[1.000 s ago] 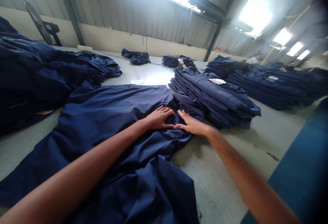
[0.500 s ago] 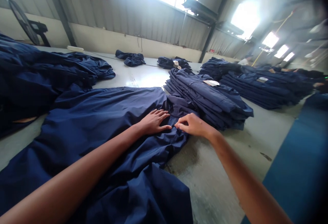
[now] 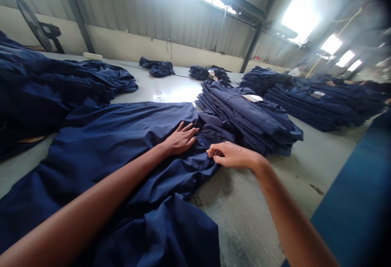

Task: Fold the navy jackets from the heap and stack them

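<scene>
A navy blue garment (image 3: 122, 136) lies spread and wrinkled on the table before me, its near part bunched in loose folds. My left hand (image 3: 181, 138) rests flat on it, fingers spread, close to the gathered part at its right end. Just to the right, my right hand (image 3: 230, 155) has its fingers curled and thumb drawn in at the garment's edge, pinching the cloth there. The fingertips partly hide what they grip. Right behind both hands is a stack of folded navy garments (image 3: 244, 112) with a paper tag (image 3: 253, 98) on top.
A large heap of navy cloth (image 3: 45, 84) sits at the left. Further folded stacks (image 3: 317, 104) stand at the right, and small bundles (image 3: 157, 67) lie at the back of the pale table (image 3: 253, 206). A fan (image 3: 38, 29) is by the wall. A blue surface (image 3: 345, 198) borders the right side.
My left hand has slid slightly left and away from me, its thumb drawn closer. My right hand has dropped a little toward me, and the gap between the hands has widened.
</scene>
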{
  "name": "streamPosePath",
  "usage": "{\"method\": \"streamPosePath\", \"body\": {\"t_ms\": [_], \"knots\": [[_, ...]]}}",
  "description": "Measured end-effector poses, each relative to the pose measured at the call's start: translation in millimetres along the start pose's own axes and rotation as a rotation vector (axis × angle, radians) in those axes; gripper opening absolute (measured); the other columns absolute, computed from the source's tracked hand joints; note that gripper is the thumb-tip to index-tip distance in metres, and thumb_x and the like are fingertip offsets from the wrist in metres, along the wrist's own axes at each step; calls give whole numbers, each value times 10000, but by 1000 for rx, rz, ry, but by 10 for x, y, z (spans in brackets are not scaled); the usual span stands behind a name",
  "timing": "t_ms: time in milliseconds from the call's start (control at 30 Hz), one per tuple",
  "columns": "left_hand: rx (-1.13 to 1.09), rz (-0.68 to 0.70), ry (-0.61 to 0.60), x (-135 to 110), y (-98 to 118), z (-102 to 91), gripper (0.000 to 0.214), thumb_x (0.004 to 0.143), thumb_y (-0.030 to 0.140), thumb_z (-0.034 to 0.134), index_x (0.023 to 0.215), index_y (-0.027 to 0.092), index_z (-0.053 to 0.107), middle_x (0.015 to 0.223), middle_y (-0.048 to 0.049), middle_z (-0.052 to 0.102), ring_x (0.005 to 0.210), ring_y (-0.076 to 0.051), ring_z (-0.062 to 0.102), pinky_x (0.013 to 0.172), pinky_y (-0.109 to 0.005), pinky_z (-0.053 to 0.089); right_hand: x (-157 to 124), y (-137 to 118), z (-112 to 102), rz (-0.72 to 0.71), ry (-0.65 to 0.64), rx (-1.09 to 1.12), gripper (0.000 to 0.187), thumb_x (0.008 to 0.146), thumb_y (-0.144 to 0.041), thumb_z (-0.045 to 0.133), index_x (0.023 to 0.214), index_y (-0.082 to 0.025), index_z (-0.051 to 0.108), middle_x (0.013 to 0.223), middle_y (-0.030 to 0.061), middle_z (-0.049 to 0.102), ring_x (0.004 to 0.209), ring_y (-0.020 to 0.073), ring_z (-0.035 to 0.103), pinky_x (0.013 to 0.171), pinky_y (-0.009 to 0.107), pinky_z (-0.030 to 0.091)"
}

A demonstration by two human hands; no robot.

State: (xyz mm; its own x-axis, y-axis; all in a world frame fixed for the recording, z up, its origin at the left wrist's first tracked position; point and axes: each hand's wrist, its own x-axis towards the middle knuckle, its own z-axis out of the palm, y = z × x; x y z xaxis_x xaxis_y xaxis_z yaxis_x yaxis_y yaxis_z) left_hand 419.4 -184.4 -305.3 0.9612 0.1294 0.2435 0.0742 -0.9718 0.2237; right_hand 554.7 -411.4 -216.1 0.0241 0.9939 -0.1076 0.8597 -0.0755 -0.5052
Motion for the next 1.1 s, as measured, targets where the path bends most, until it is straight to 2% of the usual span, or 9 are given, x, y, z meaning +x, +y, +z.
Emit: {"method": "streamPosePath", "body": {"t_ms": [100, 267, 467, 667, 767, 833, 933, 1000, 1100], "knots": [[-17, -20, -31, 9, -20, 20, 559, 1114, 446, 235, 1591, 208, 405, 1650, -64, 461, 1619, -274, 206, 1309, -582, -12, -10, -30, 23, 9, -27, -32, 232, 845, -134, 582, 983, -221, 747, 984, 31, 795, 925, 198, 709, 855, 281, 488], [-2, -56, -69, 25, -10, 1, 559, 1105, 416, 236, 1583, 190, 417, 1634, -94, 479, 1585, -278, 307, 1308, -584, 53, -14, -70, 36, 28, -50, -80, 185, 857, -157, 581, 968, -225, 713, 956, 26, 773, 907, 198, 690, 812, 278, 458], [-12, -70, -79, 28, -14, 1, 543, 1105, 396, 206, 1562, 226, 445, 1642, -61, 472, 1587, -257, 301, 1310, -576, 69, -52, -140, 23, 45, -103, -138, 128, 841, -201, 609, 932, -236, 691, 825, 3, 722, 729, 169, 618, 651, 257, 385], [-25, -81, -60, 40, -33, 30, 541, 1101, 385, 206, 1559, 233, 451, 1631, -42, 487, 1577, -243, 325, 1316, -575, 44, -91, -132, 29, 39, -84, -179, 71, 835, -219, 648, 886, -235, 694, 819, 14, 728, 742, 176, 628, 652, 258, 379], [-24, -88, -76, 33, -34, 23, 545, 1096, 374, 212, 1565, 225, 445, 1644, -46, 469, 1583, -241, 310, 1317, -575, 31, -50, -138, 75, 45, -32, -218, 88, 869, -199, 623, 887, -238, 700, 840, 16, 748, 782, 182, 667, 684, 257, 394], [-31, -85, -82, 27, -31, 16, 550, 1091, 364, 220, 1572, 210, 439, 1652, -58, 458, 1588, -245, 299, 1319, -570, 23, 38, -148, 155, 96, 82, -281, 126, 930, -233, 595, 979, -246, 710, 855, 20, 759, 800, 198, 694, 716, 270, 416], [-64, -66, -37, 31, -2, -5, 528, 1077, 313, 252, 1537, 192, 481, 1613, -79, 508, 1586, -252, 305, 1321, -566, 66, 232, -119, 348, 110, 313, -391, 295, 1035, -359, 517, 1259, -237, 664, 999, 72, 778, 944, 256, 721, 811, 324, 478], [-99, -52, 68, 30, 41, -53, 485, 1065, 263, 277, 1454, 190, 557, 1554, -82, 572, 1582, -246, 314, 1323, -536, 135, 358, -34, 499, 34, 412, -450, 400, 1060, -388, 475, 1388, -203, 610, 1245, 137, 735, 1175, 297, 668, 963, 387, 487], [-114, -52, 262, -68, 107, -222, 422, 1067, 223, 288, 1309, 176, 630, 1440, -99, 653, 1543, -238, 384, 1308, -472, 238, 502, 196, 703, -44, 378, -470, 514, 1067, -417, 446, 1524, -193, 518, 1590, 176, 505, 1470, 332, 462, 1180, 513, 373]]}}
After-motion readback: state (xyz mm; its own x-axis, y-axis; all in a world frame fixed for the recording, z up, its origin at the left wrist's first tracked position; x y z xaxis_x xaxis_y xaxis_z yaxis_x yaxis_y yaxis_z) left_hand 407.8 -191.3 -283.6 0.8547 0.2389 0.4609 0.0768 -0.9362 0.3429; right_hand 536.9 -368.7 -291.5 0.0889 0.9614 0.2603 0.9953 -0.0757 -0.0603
